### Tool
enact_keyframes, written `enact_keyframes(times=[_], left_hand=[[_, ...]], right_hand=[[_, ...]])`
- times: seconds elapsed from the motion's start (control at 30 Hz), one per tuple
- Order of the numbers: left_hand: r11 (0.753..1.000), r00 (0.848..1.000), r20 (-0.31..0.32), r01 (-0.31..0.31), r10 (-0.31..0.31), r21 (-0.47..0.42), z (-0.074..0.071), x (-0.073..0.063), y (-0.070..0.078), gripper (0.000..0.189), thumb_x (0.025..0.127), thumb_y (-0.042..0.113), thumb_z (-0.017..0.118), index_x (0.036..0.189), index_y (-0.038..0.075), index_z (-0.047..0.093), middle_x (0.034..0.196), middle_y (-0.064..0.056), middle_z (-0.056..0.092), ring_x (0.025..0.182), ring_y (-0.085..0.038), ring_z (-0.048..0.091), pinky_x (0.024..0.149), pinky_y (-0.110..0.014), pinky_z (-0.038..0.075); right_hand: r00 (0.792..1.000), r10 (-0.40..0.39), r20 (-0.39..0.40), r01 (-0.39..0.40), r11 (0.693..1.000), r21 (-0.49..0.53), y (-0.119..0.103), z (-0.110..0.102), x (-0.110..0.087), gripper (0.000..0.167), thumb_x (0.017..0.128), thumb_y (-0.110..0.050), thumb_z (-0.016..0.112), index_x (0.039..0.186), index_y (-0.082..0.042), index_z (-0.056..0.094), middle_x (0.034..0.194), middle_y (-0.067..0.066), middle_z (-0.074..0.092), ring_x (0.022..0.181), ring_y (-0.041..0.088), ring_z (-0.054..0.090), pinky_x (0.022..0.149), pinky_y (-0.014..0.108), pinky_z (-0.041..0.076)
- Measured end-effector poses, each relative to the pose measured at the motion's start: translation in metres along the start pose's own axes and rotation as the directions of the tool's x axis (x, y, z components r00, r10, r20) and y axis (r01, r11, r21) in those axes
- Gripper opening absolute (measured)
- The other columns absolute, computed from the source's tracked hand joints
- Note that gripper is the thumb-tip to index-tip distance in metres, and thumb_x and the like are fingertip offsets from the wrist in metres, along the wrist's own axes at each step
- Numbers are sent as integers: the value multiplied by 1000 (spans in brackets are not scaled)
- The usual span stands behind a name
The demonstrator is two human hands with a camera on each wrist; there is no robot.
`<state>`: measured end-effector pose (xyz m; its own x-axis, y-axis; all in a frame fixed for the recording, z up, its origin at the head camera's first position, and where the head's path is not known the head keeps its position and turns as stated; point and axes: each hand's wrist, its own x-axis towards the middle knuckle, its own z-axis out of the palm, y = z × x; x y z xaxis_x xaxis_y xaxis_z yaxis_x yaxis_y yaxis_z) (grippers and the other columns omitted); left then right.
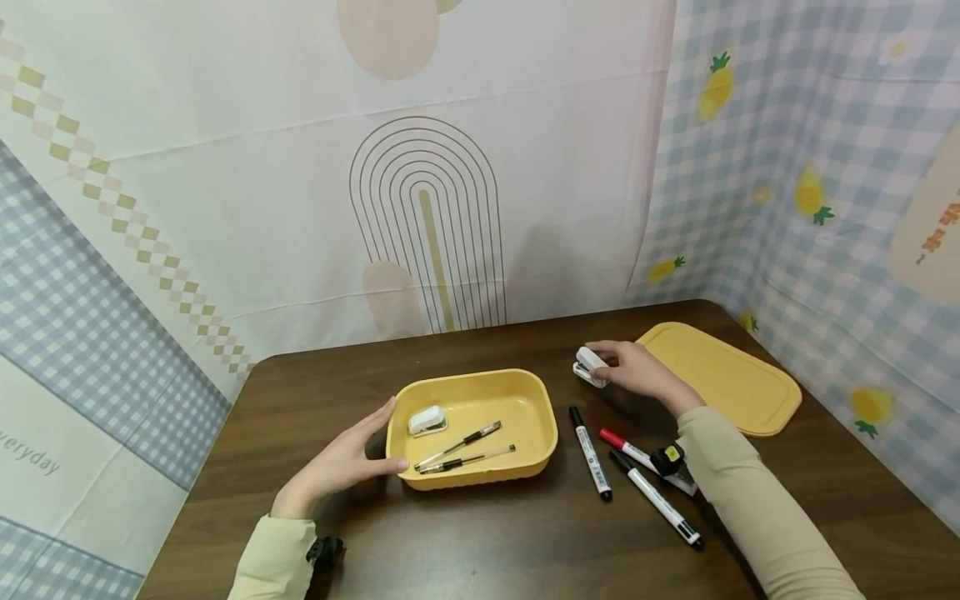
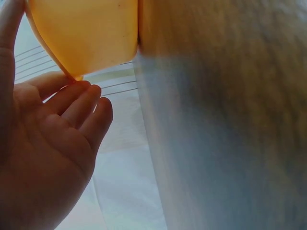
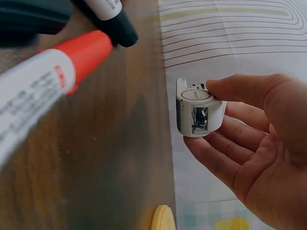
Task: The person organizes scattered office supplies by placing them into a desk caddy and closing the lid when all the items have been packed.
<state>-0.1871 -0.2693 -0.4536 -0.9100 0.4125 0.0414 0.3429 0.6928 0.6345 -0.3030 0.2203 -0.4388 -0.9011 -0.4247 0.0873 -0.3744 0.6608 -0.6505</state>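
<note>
My right hand [image 1: 636, 367] pinches a small white stapler [image 1: 589, 367] between thumb and fingers, to the right of a yellow plastic box [image 1: 480, 482]. In the right wrist view the stapler [image 3: 199, 111] shows its rounded end. Whether it touches the table, I cannot tell. At the box's left end, my left hand [image 1: 337, 462] holds the rim, thumb at the near corner and fingertips at the far one. Inside the box lie another white stapler [image 1: 427, 421] and two pens, one pen [image 1: 459, 445] farther back and the other pen [image 1: 468, 460] nearer.
Right of the box lie a black-capped marker [image 1: 591, 454], a second black marker [image 1: 656, 500] and a red-capped marker [image 1: 630, 450], partly under my right forearm. A yellow lid [image 1: 720, 379] lies at the table's right. Patterned cloth [image 1: 570, 167] hangs behind the brown table [image 1: 420, 542].
</note>
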Motion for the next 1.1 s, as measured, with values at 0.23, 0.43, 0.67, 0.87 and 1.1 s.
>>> enact_keyframes(times=[0.23, 0.43, 0.67, 0.87, 1.1], left_hand=[[1000, 1000, -5, -6, 6, -6, 1, 1, 0, 103, 83, 53, 79, 161, 13, 25, 165, -10, 25, 149, -32, 26, 114, -58, 29], [1000, 1000, -3, 2, -2, 3, 2, 0, -2, 104, 83, 55, 78, 161, 14, 24, 165, -8, 24, 149, -30, 26, 115, -56, 28], [1000, 1000, -8, 9, -9, -7, 1, -1, -1, 104, 83, 54, 79, 161, 13, 25, 165, -6, 24, 149, -31, 26, 115, -56, 29], [1000, 1000, -6, 16, -16, -4, 2, -1, -1, 103, 83, 55, 78, 161, 14, 25, 165, -6, 24, 149, -31, 26, 115, -56, 28], [1000, 1000, -11, -23, 23, 18, 1, -1, -1, 102, 85, 52, 78, 161, 10, 25, 165, -9, 23, 149, -33, 26, 114, -58, 28]], right_hand=[[999, -32, -35, 31, 999, -27, -5, -12, 1, 50, 95, -8, 69, 140, 8, 54, 116, 24, 69, 102, 35, 68, 81, 45, 55], [998, -41, -43, 39, 998, -46, -13, -24, 0, 51, 95, -7, 69, 140, 9, 53, 118, 25, 68, 103, 35, 68, 80, 43, 56], [997, -47, -57, 44, 997, -59, -28, -40, 2, 51, 96, -7, 67, 142, 8, 51, 120, 28, 67, 102, 37, 69, 77, 43, 57], [998, -20, -65, 16, 998, -62, -36, -48, 2, 52, 97, -10, 67, 144, 6, 50, 122, 27, 66, 105, 38, 67, 80, 45, 56], [997, -28, -66, 24, 998, -58, -40, -52, 4, 53, 98, -12, 67, 145, 4, 50, 122, 27, 66, 106, 38, 67, 81, 45, 57]])
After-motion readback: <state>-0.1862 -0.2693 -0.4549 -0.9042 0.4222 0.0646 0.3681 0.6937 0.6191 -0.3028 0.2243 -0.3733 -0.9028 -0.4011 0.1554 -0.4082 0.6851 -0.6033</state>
